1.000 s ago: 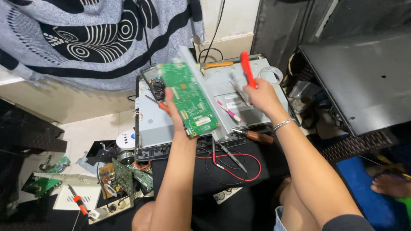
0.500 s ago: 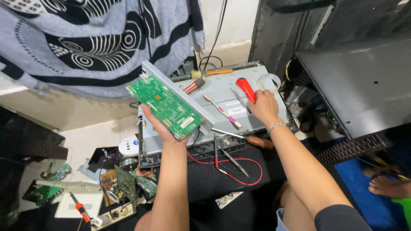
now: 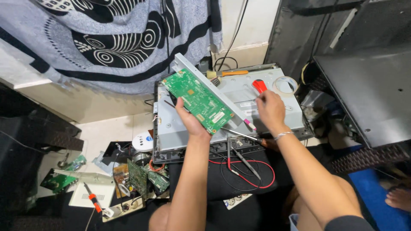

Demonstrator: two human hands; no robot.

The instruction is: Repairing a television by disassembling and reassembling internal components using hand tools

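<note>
Left hand: the left hand (image 3: pixel 189 121) grips a green circuit board (image 3: pixel 198 99) from beneath, tilted, raised over the grey metal chassis (image 3: pixel 171 128).
Right hand: the right hand (image 3: pixel 269 108) is closed on a red-handled screwdriver (image 3: pixel 259 86), above the chassis.
Wrist: a silver bracelet (image 3: pixel 283 135).
Nearby: red and black probe leads (image 3: pixel 239 164) lie on dark cloth; a tape roll (image 3: pixel 285 84) sits at the chassis's far corner.

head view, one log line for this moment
left hand: holds green board | right hand: on red-handled tool | under both: grey chassis | near: roll of tape
</note>
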